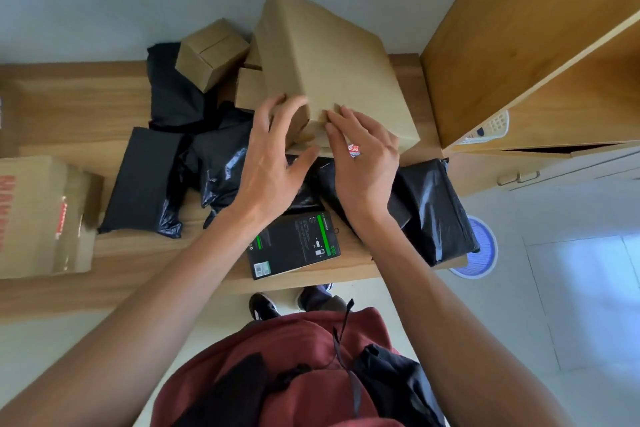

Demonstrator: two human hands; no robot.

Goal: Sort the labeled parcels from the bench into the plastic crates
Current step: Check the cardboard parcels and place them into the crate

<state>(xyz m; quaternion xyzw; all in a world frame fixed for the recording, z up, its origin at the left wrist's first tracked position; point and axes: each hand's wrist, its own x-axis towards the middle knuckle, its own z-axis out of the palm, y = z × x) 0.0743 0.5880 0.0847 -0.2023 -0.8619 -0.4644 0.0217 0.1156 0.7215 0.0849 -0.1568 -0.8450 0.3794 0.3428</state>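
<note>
- Both hands are reaching onto the large cardboard box (329, 69), which is sitting tilted on the pile of parcels at the back of the table (69, 104).
- The left hand (273, 163) is curving its spread fingers (277, 107) round the box's near left corner; the grip does not look firm yet.
- The right hand (367, 156) is laying nearly straight fingers (337, 123) on the box's near edge, pressing rather than clasping.
- To lift well, I judge both hands should be sliding under the near edge, since the box looks wide and is resting unevenly.
- Just beyond the left fingers a small cardboard box (211, 52) is leaning and could topple.
- Beneath the palms, black bagged parcels (149, 180) and a black printed carton (294, 246) are lying near the table's front edge.
- Right of the right fingers a wooden cabinet (519, 31) is standing close, so room is opening upward and toward the body.
- No plastic crate is clearly showing.
</note>
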